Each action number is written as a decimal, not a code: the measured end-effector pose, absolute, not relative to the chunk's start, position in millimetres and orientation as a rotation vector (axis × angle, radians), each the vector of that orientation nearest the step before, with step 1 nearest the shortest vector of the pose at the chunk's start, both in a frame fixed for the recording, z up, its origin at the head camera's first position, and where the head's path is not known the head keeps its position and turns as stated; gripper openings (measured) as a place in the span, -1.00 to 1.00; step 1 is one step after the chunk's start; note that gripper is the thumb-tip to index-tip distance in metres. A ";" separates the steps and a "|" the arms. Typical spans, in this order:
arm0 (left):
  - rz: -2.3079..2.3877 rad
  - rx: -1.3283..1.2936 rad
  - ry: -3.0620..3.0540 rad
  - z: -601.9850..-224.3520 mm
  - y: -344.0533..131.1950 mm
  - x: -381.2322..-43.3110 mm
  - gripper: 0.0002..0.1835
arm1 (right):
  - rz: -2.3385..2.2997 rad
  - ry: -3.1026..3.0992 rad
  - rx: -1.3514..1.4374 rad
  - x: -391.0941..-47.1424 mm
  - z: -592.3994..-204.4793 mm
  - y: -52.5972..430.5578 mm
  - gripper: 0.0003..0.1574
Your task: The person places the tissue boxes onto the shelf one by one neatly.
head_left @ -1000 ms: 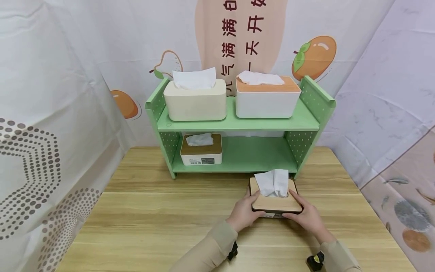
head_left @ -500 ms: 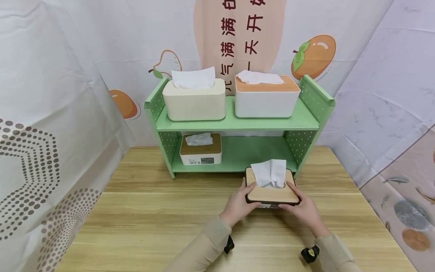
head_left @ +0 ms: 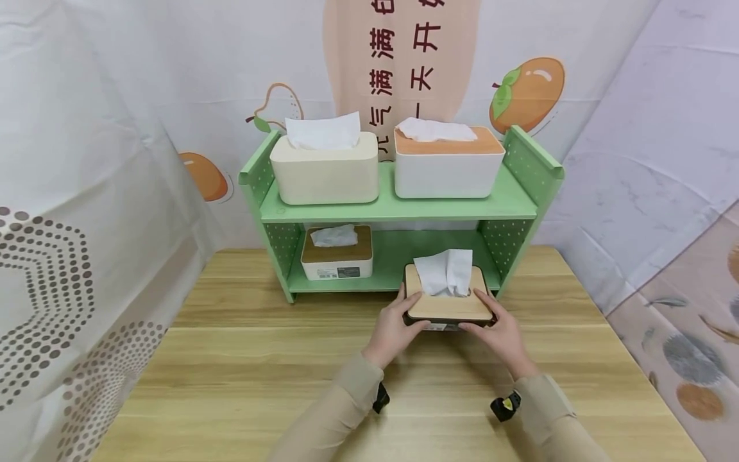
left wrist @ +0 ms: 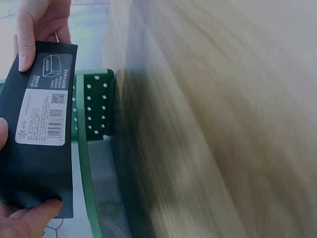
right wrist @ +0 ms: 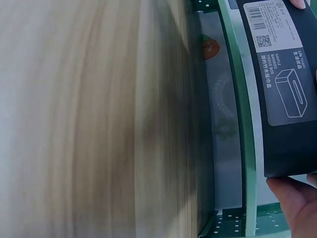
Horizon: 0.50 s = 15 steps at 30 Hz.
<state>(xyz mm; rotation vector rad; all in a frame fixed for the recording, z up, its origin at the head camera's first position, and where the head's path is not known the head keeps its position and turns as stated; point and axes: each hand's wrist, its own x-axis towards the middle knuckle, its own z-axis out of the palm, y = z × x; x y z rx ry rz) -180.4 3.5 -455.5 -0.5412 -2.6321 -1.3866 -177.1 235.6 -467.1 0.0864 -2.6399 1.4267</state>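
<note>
Both my hands hold a black tissue box [head_left: 444,308] with a pale wood lid and a white tissue standing out of it. My left hand [head_left: 390,332] grips its left end and my right hand [head_left: 502,335] its right end, thumbs on the near side. In the head view the box overlaps the front edge of the lower shelf, right of the middle. Both wrist views show the labelled side of the black box [left wrist: 47,168], raised above the tabletop. The far fingers are partly hidden behind it.
A green two-tier shelf [head_left: 398,209] stands at the back of the wooden table [head_left: 260,366]. A cream tissue box [head_left: 325,176] and a white one with an orange-brown lid [head_left: 447,176] sit on top. A smaller white, brown-lidded box [head_left: 337,260] occupies the lower left.
Both hands have carried the black tissue box away from me and slightly left, toward the lower shelf. The other boxes stay put on the shelf.
</note>
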 end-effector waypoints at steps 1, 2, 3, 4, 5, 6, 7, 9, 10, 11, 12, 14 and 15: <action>-1.384 -0.539 -2.632 -455.1 2.1 -182.0 -0.36 | 1.432 -2.636 0.085 -179.3 -467.3 233.8 -0.03; -1.381 -0.536 -2.633 -455.2 0.7 -183.9 -0.36 | 1.446 -2.629 0.085 -181.5 -467.7 232.1 -0.03; -1.370 -0.535 -2.631 -455.1 -0.6 -185.3 -0.37 | 1.443 -2.628 0.085 -183.7 -468.3 230.6 -0.03; -1.362 -0.526 -2.636 -455.6 -1.7 -186.8 -0.37 | 1.452 -2.627 0.086 -185.5 -468.8 229.2 -0.03; -1.359 -0.519 -2.639 -455.6 -2.5 -187.7 -0.37 | 1.455 -2.630 0.085 -187.2 -469.7 228.0 -0.03; -1.365 -0.512 -2.642 -455.8 -3.2 -188.4 -0.38 | 1.460 -2.629 0.088 -188.6 -470.4 227.0 -0.03; -1.373 -0.506 -2.643 -456.1 -3.6 -188.9 -0.38 | 1.454 -2.630 0.090 -190.0 -470.9 226.3 -0.03; -1.394 -0.490 -2.647 -457.4 -4.1 -189.9 -0.39 | 1.469 -2.618 0.102 -191.9 -472.1 224.9 -0.04; -1.408 -0.480 -2.651 -458.1 -4.2 -190.3 -0.39 | 1.471 -2.611 0.108 -192.5 -472.5 224.2 -0.05; -1.420 -0.475 -2.650 -458.8 -4.2 -190.5 -0.39 | 1.471 -2.606 0.112 -193.0 -472.7 223.8 -0.05; -1.432 -0.468 -2.650 -459.6 -4.3 -190.9 -0.39 | 1.470 -2.599 0.115 -193.5 -472.8 223.4 -0.06; -1.443 -0.455 -2.654 -460.8 -4.1 -191.7 -0.38 | 1.465 -2.590 0.120 -194.5 -473.1 222.6 -0.07; -1.439 -0.449 -2.659 -461.2 -3.9 -192.1 -0.38 | 1.455 -2.590 0.119 -194.9 -473.1 222.4 -0.07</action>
